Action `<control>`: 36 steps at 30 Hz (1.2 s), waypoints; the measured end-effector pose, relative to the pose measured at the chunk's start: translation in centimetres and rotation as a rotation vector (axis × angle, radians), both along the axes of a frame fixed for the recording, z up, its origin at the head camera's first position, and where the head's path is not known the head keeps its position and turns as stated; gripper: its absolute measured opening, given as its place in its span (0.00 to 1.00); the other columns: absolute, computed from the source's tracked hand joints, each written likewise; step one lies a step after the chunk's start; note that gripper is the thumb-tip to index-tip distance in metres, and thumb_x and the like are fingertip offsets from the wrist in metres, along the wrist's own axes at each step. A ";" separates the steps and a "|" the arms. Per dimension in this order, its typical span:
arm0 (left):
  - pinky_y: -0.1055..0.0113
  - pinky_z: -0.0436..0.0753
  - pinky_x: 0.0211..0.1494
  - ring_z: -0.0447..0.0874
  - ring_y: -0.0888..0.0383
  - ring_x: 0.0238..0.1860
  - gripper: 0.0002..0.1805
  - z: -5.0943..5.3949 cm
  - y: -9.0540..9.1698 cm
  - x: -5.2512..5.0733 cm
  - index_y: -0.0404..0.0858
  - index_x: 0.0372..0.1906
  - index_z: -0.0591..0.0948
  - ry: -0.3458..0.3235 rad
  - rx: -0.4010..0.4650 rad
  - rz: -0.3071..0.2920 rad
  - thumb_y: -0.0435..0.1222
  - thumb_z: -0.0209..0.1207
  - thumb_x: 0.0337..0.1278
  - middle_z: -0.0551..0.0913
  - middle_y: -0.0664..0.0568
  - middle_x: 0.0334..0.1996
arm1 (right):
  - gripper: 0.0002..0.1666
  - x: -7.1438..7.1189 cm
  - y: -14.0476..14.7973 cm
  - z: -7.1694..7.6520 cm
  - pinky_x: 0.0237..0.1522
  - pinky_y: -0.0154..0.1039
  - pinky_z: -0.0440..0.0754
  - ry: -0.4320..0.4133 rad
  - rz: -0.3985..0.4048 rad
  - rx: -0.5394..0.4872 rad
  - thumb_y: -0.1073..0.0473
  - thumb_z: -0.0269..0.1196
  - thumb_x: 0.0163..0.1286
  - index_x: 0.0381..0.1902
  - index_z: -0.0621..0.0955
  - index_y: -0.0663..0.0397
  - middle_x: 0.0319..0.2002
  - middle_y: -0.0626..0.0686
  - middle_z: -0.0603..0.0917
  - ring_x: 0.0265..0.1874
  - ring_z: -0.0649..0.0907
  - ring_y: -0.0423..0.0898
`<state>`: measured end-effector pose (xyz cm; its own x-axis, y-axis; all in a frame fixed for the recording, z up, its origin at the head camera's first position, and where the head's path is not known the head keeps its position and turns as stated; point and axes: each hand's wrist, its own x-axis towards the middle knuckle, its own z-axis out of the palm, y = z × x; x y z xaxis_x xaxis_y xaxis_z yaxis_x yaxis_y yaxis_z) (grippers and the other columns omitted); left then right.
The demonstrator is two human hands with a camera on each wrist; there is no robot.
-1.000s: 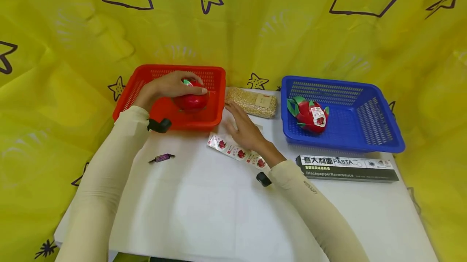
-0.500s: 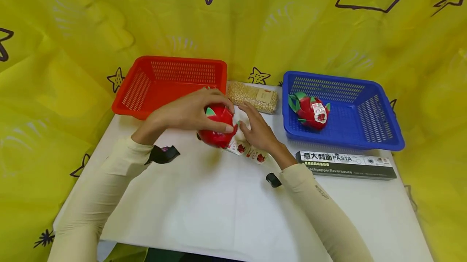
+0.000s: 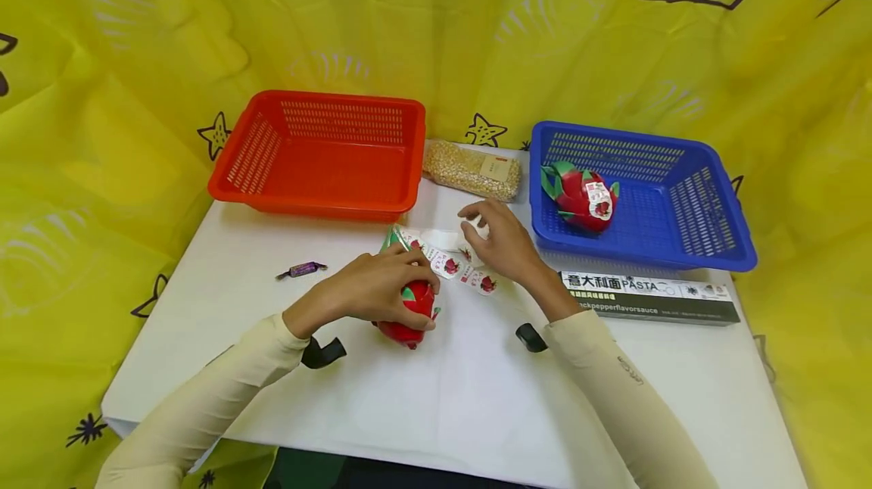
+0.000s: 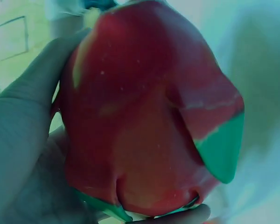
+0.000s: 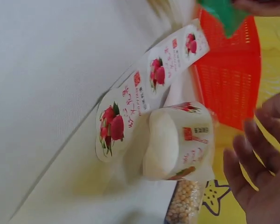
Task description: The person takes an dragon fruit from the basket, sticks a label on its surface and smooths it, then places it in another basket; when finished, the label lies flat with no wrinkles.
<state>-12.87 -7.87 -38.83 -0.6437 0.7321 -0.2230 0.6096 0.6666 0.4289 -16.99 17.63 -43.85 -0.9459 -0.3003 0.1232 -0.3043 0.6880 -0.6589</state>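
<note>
In the head view my left hand (image 3: 373, 282) grips a red dragon fruit (image 3: 409, 307) with green-tipped scales, low over the front middle of the white table. Its smooth red body (image 4: 140, 107) fills much of the left wrist view, and the fingers and palm cover part of it. My right hand (image 3: 507, 243) hovers beside a roll of dragon fruit stickers (image 5: 182, 142), fingers loosely bent and apart from the roll. From that roll a strip of printed stickers (image 3: 446, 265) runs out flat across the table towards the left hand.
At the back left stands a red basket (image 3: 320, 205). The blue basket (image 3: 654, 243) at the right holds another dragon fruit (image 3: 584, 201) bearing a sticker. A bag of corn kernels (image 3: 470, 171) lies between them. Also there are a pasta box (image 3: 654, 300) and a purple wrapped candy (image 3: 301, 269).
My left hand has lifted the dragon fruit out of the red basket and brought it right and towards the table front. My right hand has moved right, near the sticker roll.
</note>
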 end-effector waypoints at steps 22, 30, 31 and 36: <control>0.59 0.83 0.42 0.72 0.52 0.61 0.25 -2.2 2.1 -1.6 0.56 0.54 0.87 0.038 -0.090 -0.011 0.63 0.72 0.56 0.81 0.57 0.59 | 0.23 4.0 1.5 -3.6 0.44 0.51 0.85 -0.013 0.133 0.344 0.61 0.67 0.74 0.65 0.84 0.57 0.49 0.56 0.82 0.44 0.82 0.52; 0.55 0.86 0.47 0.72 0.53 0.65 0.28 -2.4 2.7 -1.1 0.53 0.60 0.86 0.076 -0.063 -0.072 0.60 0.72 0.58 0.79 0.55 0.65 | 0.15 4.0 1.7 -4.4 0.35 0.48 0.83 0.087 0.122 0.358 0.60 0.69 0.73 0.56 0.89 0.55 0.43 0.53 0.83 0.38 0.82 0.49; 0.56 0.86 0.47 0.71 0.54 0.66 0.29 -2.4 2.7 -1.1 0.53 0.61 0.85 0.087 -0.052 -0.069 0.59 0.73 0.58 0.79 0.55 0.65 | 0.14 4.0 1.6 -4.4 0.35 0.49 0.84 0.098 0.120 0.355 0.60 0.69 0.73 0.54 0.89 0.55 0.43 0.53 0.83 0.38 0.82 0.49; 0.52 0.88 0.53 0.66 0.52 0.73 0.38 -2.9 2.2 -1.1 0.50 0.71 0.78 0.093 0.029 -0.045 0.58 0.74 0.58 0.71 0.51 0.74 | 0.07 4.1 1.6 -4.8 0.34 0.48 0.84 0.161 0.128 0.364 0.61 0.70 0.71 0.46 0.87 0.53 0.43 0.52 0.84 0.41 0.82 0.50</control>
<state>-13.99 -5.69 -41.77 -0.6270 0.7659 -0.1420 0.6766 0.6258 0.3880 -12.88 19.24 -48.63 -0.8755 -0.4652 0.1304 -0.4814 0.8173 -0.3165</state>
